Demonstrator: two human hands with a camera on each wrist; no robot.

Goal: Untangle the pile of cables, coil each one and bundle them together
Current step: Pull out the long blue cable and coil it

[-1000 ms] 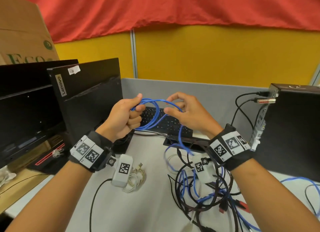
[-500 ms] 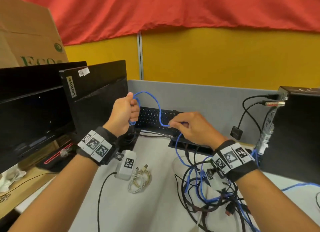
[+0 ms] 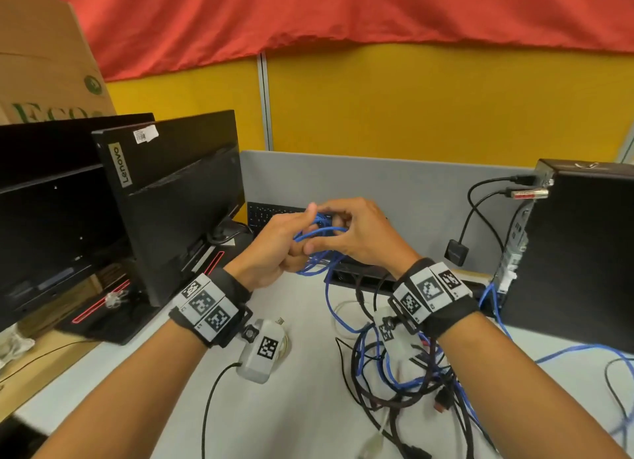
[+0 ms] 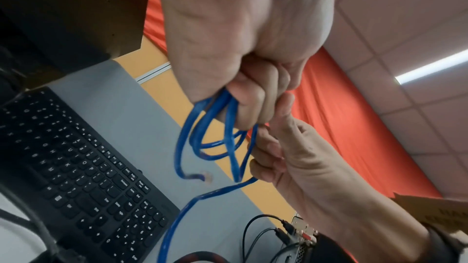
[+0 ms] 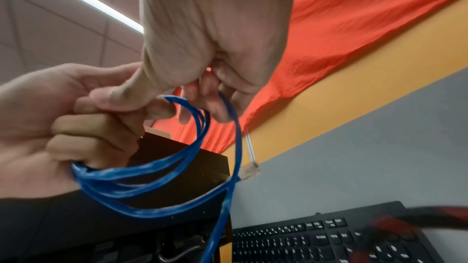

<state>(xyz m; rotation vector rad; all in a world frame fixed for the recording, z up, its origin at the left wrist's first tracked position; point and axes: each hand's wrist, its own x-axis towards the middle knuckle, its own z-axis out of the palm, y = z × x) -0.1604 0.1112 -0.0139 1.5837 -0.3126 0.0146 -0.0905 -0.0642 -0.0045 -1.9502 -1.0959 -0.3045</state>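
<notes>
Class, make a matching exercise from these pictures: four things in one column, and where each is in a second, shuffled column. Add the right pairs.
Things
1. blue cable
2. keyboard
3. tangled cables
4. cardboard box

Places
A. behind the monitors, far left
B. on the desk under the right wrist
C. looped in the left hand, pinched by the right hand
D. beyond both hands

Pairs: 1-C, 2-D, 3-B, 4-A

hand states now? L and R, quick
Left hand: closed, gripping the coiled loops of the blue cable.
Right hand: closed, pinching the same blue cable's running strand beside the coil.
</notes>
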